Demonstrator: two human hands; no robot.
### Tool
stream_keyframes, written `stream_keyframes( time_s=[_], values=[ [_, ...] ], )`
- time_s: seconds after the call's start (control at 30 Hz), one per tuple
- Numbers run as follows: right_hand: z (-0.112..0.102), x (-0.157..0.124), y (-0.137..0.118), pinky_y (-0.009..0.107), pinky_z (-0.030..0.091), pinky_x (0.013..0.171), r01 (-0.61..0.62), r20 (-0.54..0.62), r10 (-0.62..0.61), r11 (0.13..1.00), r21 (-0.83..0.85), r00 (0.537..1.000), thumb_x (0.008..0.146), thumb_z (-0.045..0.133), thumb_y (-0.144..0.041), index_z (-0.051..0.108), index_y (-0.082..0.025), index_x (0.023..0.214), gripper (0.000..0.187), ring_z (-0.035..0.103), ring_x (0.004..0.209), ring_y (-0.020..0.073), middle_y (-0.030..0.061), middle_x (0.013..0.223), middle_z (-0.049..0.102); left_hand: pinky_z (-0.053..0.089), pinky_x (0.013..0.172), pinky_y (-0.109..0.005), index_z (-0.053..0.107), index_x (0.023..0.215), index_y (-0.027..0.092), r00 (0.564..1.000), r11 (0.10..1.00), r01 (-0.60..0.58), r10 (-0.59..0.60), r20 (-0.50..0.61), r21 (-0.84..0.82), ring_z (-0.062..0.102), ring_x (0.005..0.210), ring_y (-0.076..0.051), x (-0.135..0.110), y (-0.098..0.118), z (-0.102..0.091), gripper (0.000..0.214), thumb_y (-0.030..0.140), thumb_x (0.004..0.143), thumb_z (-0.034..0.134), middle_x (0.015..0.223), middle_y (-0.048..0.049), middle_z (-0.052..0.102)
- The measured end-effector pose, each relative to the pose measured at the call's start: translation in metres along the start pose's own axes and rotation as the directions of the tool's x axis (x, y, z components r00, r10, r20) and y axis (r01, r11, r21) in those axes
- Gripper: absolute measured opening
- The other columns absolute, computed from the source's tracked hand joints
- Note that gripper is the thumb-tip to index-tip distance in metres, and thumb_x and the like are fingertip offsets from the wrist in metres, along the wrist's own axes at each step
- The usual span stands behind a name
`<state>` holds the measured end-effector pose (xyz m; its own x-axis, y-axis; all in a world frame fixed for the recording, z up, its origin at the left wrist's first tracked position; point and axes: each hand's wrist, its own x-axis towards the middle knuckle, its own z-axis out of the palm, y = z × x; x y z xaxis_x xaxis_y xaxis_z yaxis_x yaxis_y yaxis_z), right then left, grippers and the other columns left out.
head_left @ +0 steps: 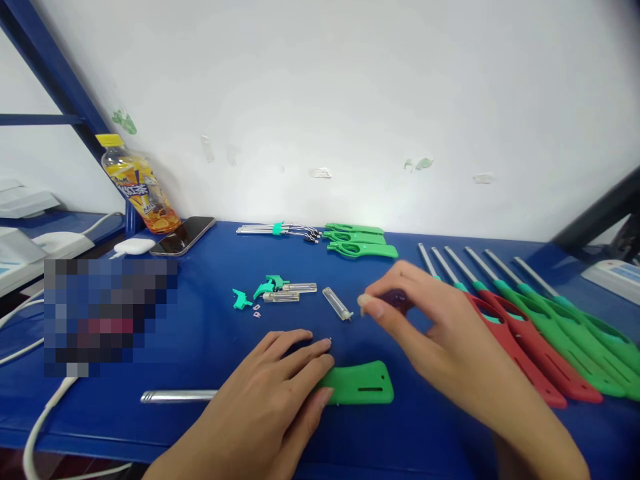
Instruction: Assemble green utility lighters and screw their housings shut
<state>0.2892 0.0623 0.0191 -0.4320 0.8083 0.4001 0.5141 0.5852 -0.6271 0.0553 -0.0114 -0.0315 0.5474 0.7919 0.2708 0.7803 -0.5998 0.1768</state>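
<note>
My left hand [280, 387] lies flat, fingers stretched out, on a long lighter that rests on the blue table [210, 340]. The lighter's green handle [363, 385] sticks out to the right of my fingers and its metal tube [177, 397] to the left. My right hand [430, 333] hovers a little further back, fingers curled around a small dark part [399, 298] I cannot make out. Its thumb tip is close to a clear plastic tube [337, 304] lying on the table.
Small teal triggers [265, 288] and clear tubes [290, 292] lie mid-table. Metal rods [277, 230] and green handle shells [357, 241] sit near the wall. Several red and green lighters [530, 320] line the right. A drink bottle [137, 183], phone [183, 235] and cables are at left.
</note>
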Motion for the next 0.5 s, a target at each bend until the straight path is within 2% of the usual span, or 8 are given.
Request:
stream_keyframes(
  time_s=[0.1,0.17,0.3,0.4,0.5],
  values=[
    [-0.002,0.001,-0.002,0.029,0.043,0.074,0.068,-0.132,-0.075,0.996,-0.057,0.988,0.112,0.052,-0.039,0.056,-0.024,0.083,0.033,0.057,0.079,0.0158,-0.0007,0.086,0.061,0.056,0.113,-0.057,0.065,0.138,0.024,1.000,1.000,-0.008,0.008,0.026,-0.002,0.060,0.139,-0.032,0.000,-0.001,0.001,0.032,0.027,0.108,0.053,0.146,-0.0055,0.070],
    [-0.003,0.001,-0.002,0.028,0.042,0.069,0.061,-0.132,-0.067,0.997,-0.048,0.989,0.113,0.049,-0.036,0.055,-0.024,0.084,0.032,0.054,0.072,0.0146,-0.0027,0.080,0.057,0.055,0.114,-0.059,0.063,0.141,0.024,0.999,1.000,-0.014,0.014,0.037,-0.004,0.060,0.141,-0.032,0.000,-0.001,0.002,0.034,0.028,0.109,0.053,0.147,-0.0051,0.069],
    [0.002,0.003,0.002,0.030,0.044,0.073,-0.042,0.053,0.047,0.995,-0.095,0.997,0.110,0.055,-0.031,0.066,-0.027,0.096,0.018,0.062,0.079,0.0164,-0.0021,0.092,0.065,0.055,0.114,-0.059,0.061,0.142,0.025,0.999,1.000,-0.001,0.001,0.050,-0.007,0.059,0.142,-0.032,0.000,-0.001,0.002,0.034,0.027,0.109,0.053,0.149,-0.0051,0.067],
    [0.011,0.003,0.008,0.034,0.046,0.081,-0.093,0.239,0.137,0.978,-0.189,0.961,0.106,0.060,-0.026,0.074,-0.031,0.102,0.016,0.066,0.085,0.0193,-0.0009,0.099,0.067,0.055,0.114,-0.060,0.061,0.141,0.025,0.998,1.000,0.001,0.000,0.055,-0.015,0.058,0.144,-0.033,0.000,-0.001,0.002,0.033,0.026,0.109,0.052,0.150,-0.0056,0.067],
    [0.019,0.001,0.013,0.036,0.048,0.089,-0.092,0.359,0.161,0.975,-0.201,0.919,0.103,0.062,-0.020,0.076,-0.033,0.108,0.020,0.068,0.093,0.0215,-0.0003,0.106,0.067,0.055,0.113,-0.061,0.059,0.141,0.023,0.999,1.000,-0.002,0.004,0.045,-0.030,0.059,0.143,-0.033,0.001,0.000,0.002,0.033,0.024,0.109,0.052,0.148,-0.0056,0.069]
  ],
)
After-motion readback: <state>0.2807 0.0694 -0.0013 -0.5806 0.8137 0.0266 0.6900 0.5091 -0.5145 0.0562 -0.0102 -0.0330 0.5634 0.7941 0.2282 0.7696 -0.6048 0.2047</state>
